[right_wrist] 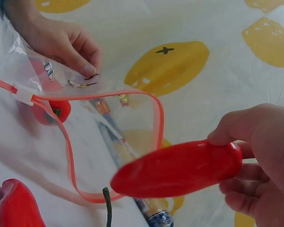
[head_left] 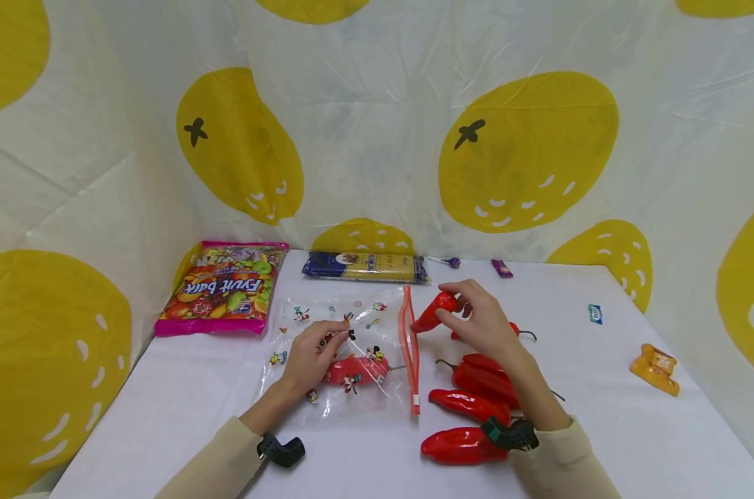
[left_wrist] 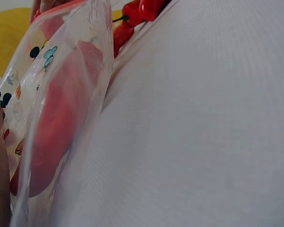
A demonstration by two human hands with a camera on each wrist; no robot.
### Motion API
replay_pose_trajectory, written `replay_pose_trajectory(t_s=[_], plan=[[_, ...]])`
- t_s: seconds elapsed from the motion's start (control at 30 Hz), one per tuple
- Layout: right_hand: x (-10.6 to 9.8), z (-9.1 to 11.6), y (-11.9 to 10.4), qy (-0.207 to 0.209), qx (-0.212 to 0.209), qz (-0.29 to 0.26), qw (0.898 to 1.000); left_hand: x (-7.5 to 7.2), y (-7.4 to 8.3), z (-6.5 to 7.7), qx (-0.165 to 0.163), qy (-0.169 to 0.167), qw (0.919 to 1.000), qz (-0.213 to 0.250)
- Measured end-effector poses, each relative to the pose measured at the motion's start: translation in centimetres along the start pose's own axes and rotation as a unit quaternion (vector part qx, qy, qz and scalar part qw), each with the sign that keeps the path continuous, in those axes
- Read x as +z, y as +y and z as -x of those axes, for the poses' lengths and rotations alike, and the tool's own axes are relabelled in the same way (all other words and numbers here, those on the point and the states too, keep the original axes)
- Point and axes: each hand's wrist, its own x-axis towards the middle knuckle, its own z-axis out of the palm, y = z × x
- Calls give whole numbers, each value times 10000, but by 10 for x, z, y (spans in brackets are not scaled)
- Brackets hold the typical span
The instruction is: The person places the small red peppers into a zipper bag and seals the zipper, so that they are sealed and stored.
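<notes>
My right hand [head_left: 477, 322] grips a red pepper [right_wrist: 180, 170] by one end, its other end at the mouth of a clear zip bag [head_left: 336, 308]. The bag has cartoon prints and a red zip edge [head_left: 414, 360] with a white slider. In the right wrist view that mouth gapes. My left hand [head_left: 311, 357] pinches the upper film of the bag between thumb and fingers, lifting it. One red pepper [head_left: 358, 371] lies inside the bag. Several more red peppers [head_left: 464, 443] lie on the table right of the bag, partly behind my right forearm.
A pink-edged candy bag [head_left: 227, 287] lies at the back left. Along the back are a blue-and-yellow packet [head_left: 364, 267], a lollipop [head_left: 454, 263] and a purple sweet [head_left: 502, 269]. A small blue wrapper [head_left: 595, 314] and an orange packet [head_left: 655, 369] lie at the right.
</notes>
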Motion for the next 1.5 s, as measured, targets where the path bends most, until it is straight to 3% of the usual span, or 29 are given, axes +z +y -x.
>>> replay_pose_trajectory(t_s=[0.17, 0.4, 0.63, 0.93, 1.17, 1.5], plan=[[8, -1, 4, -643, 353, -340, 9967, 0, 0, 1, -34, 14, 10000, -60], [32, -5, 6, -1521, 929, -686, 9816, -1, 1, 1, -33, 35, 10000, -43], [57, -4, 6, -1933, 844, -846, 9738, -1, 1, 0, 43, 34, 9998, -171], [77, 3, -2, -2405, 648, -428, 9675, -1, 3, 0, 214, 78, 9990, -375], [71, 4, -4, -2392, 521, -312, 9691, -2, 4, 0, 357, 118, 9983, -449], [36, -3, 7, -1926, 499, -158, 9799, -2, 4, 0, 263, 64, 9985, -475]])
